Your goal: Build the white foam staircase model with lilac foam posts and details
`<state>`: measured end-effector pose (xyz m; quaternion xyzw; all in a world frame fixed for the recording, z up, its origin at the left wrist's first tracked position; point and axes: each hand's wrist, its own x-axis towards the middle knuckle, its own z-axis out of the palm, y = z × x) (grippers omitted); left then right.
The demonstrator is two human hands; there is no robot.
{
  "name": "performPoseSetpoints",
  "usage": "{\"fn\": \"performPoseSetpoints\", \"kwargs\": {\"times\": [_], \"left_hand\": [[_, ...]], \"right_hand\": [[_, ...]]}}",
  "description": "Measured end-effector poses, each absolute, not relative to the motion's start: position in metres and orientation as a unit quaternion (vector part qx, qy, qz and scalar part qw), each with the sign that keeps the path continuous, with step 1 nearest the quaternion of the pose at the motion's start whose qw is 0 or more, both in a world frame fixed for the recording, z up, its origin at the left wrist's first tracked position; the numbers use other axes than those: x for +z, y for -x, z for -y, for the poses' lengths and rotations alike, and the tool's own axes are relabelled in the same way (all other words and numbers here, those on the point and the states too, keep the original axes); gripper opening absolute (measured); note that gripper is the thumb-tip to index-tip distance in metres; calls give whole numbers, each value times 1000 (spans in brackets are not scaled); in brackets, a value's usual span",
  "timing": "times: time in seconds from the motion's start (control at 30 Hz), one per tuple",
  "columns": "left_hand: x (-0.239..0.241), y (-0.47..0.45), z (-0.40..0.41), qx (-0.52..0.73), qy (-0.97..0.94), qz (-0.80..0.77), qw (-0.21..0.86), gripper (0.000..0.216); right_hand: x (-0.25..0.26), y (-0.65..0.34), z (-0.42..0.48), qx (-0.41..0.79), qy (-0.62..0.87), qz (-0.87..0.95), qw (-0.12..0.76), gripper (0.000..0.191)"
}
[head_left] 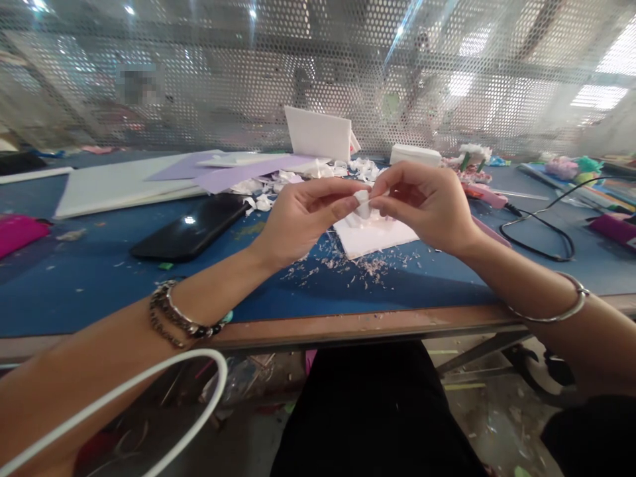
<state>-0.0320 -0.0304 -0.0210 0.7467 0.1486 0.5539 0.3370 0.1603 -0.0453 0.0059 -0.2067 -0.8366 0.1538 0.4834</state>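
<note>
Both hands meet over a white pad [377, 240] on the blue table, pinching one small curled white piece [364, 207], perhaps paper or thin foam. My left hand [305, 215] holds its left side between thumb and fingertips. On the other side, my right hand [424, 202] has thumb and index finger closed at the piece's right edge. Its exact shape is partly covered by the fingers. Tiny pale shreds [370, 268] are scattered on the table in front of the pad. Crumpled white scraps [365, 169] lie just behind the hands.
A black phone [191, 228] lies left of my hands. White and lilac sheets [129, 179] spread behind it. A white block [318, 132] stands near the perforated metal screen [223, 86]. To the right are a pink tool [487, 194], a black cable [571, 242] and flower-like pieces [474, 156].
</note>
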Motion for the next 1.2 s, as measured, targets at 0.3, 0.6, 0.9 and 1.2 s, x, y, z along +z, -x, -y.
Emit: {"fn": "performPoseSetpoints", "kwargs": {"times": [0.3, 0.6, 0.9, 1.2], "left_hand": [[-16, 31, 32, 554, -796, -111, 217, 21], [-8, 32, 44, 523, -840, -91, 110, 28], [-6, 36, 42, 541, -810, -130, 184, 22], [-8, 36, 36, 548, -789, -95, 262, 28]], "right_hand": [[-2, -157, 45, 107, 199, 822, 522, 15], [2, -157, 52, 28, 165, 825, 540, 16], [5, -156, 52, 97, 186, 830, 517, 6], [6, -159, 50, 162, 181, 836, 492, 22]]}}
